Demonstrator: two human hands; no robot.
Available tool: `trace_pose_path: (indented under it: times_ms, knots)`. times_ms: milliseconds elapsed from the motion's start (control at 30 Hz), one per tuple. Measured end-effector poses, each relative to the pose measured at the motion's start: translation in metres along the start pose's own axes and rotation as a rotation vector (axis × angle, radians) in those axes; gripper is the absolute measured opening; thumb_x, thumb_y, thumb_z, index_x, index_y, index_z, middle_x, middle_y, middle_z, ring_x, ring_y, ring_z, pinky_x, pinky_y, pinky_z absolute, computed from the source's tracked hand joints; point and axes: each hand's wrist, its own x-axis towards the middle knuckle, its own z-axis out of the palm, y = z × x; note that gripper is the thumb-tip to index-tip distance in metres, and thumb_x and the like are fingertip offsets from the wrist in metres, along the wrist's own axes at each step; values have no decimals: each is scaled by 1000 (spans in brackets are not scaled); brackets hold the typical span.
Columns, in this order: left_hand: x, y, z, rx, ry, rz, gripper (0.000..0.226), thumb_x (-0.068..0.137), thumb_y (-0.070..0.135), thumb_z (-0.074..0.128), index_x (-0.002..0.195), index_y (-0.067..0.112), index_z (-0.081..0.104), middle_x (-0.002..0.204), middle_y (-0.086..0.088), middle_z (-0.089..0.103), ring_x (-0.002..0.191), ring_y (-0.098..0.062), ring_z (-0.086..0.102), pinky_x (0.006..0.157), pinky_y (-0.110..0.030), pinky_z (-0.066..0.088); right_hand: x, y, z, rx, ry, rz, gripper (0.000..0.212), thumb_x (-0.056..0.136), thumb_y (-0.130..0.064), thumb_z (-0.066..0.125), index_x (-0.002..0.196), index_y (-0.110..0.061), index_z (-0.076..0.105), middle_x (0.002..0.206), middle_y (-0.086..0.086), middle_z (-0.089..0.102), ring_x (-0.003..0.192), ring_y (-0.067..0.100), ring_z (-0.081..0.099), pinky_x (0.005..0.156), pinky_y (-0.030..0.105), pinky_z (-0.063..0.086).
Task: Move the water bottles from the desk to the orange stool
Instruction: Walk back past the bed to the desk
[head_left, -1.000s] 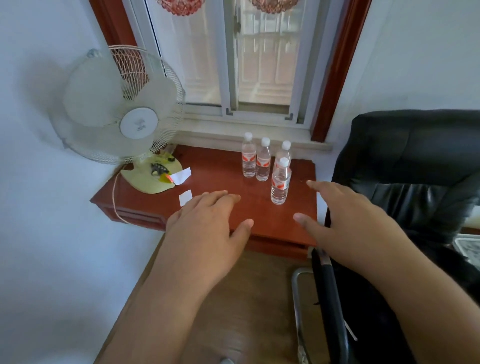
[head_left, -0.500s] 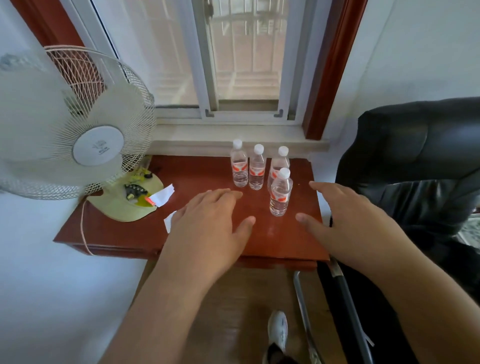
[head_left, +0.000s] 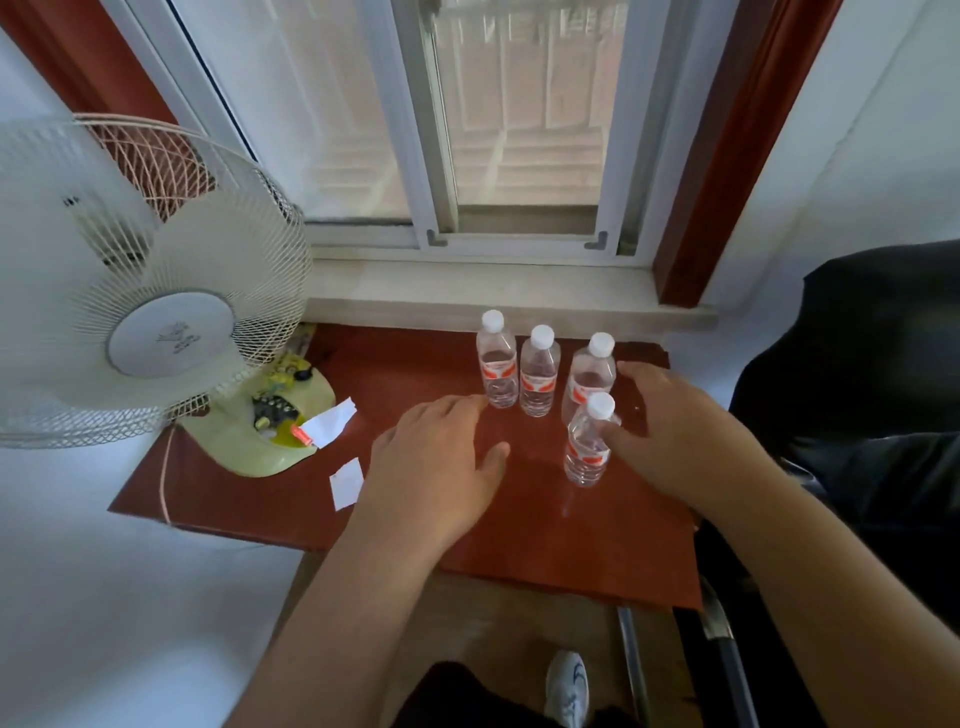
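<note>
Water bottles, four of them with white caps and red labels, stand upright on the red-brown bench (head_left: 426, 374), ahead of and between the two hands. Far to the left of the left hand sits a white table fan (head_left: 140, 291) on a pale yellow-green base, with a white paper slip (head_left: 328, 422) lying on that base and another paper scrap (head_left: 346, 483) on the bench just left of the left wrist. The left hand (head_left: 434, 462) hovers palm down over the bench, fingers straight and relaxed, gripping nothing; its fingertips lie close to the leftmost bottle (head_left: 497, 364), though contact cannot be told. Just right of that bottle stands the second bottle (head_left: 539, 374), then the third bottle (head_left: 589, 374), partly behind the right fingers. The nearest bottle (head_left: 589, 441) stands between the hands, with the right thumb against its side. The right hand (head_left: 675, 431) is spread, fingers loosely extended, not yet closed round anything. Right of it is a black chair (head_left: 872, 374).
</note>
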Motion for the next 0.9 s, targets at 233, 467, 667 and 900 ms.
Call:
trace_pose_path:
  times_ms: [233, 467, 667, 900]
  knots:
    - [49, -7, 34, 11, -74, 56, 55, 96, 55, 51, 147, 35, 41, 146, 9, 52, 137, -17, 45, 106, -42, 42, 36, 13, 35, 72, -55, 74, 62, 79, -59, 55, 136, -40, 43, 133, -11, 57, 112, 20, 59, 89, 47, 53]
    - [79, -17, 67, -101, -197, 132, 62, 97, 55, 54, 153, 35, 35, 154, 8, 44, 142, -16, 40, 111, -40, 39, 61, 19, 64, 69, -120, 171, 57, 85, -42, 59, 140, -36, 44, 135, -5, 57, 116, 23, 58, 93, 42, 52]
    - [92, -31, 91, -203, -298, 170, 71, 94, 55, 59, 155, 34, 33, 157, 7, 41, 144, -14, 35, 115, -40, 38, 70, 25, 76, 59, -67, 204, 36, 91, -29, 62, 126, -35, 56, 111, -2, 65, 90, 16, 58, 74, 31, 48]
    - [104, -43, 96, -279, -259, 280, 77, 89, 52, 68, 156, 32, 34, 157, 10, 40, 143, -11, 36, 114, -30, 35, 71, 11, 87, 49, -118, 138, 46, 90, -26, 65, 132, -40, 56, 121, 2, 62, 97, 19, 63, 80, 31, 52]
